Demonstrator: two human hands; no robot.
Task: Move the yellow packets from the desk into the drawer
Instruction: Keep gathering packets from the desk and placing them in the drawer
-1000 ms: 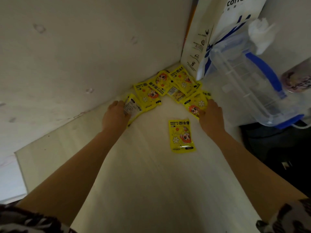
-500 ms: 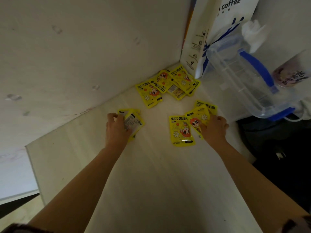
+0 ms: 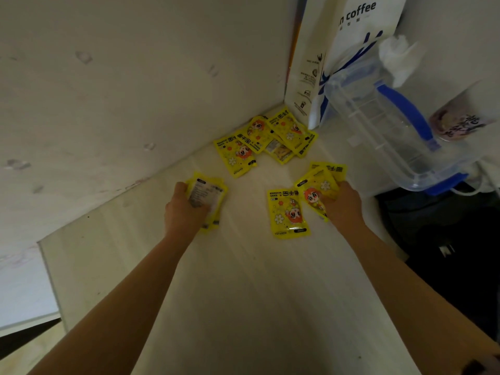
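Pale tabletop (image 3: 243, 307) in the wall corner: both hands have drawn back, left hand (image 3: 184, 212) fingers gripping packets (image 3: 208, 193), right hand (image 3: 342, 207) fingers pinching others (image 3: 319, 185), leaving a pile (image 3: 265, 139) beyond the fingers, one packet (image 3: 288, 212) between them, the drawer unseen.

"coffee" on white bag (image 3: 351, 36), "HAND WARMER" on yellow packet (image 3: 287, 212)

The pale wood-grain desk (image 3: 243, 307) carries a pile of yellow hand-warmer packets (image 3: 270, 138) in its back corner, a single packet (image 3: 288, 213) nearer, a coffee bag (image 3: 338, 58) and a clear pitcher (image 3: 384, 125).
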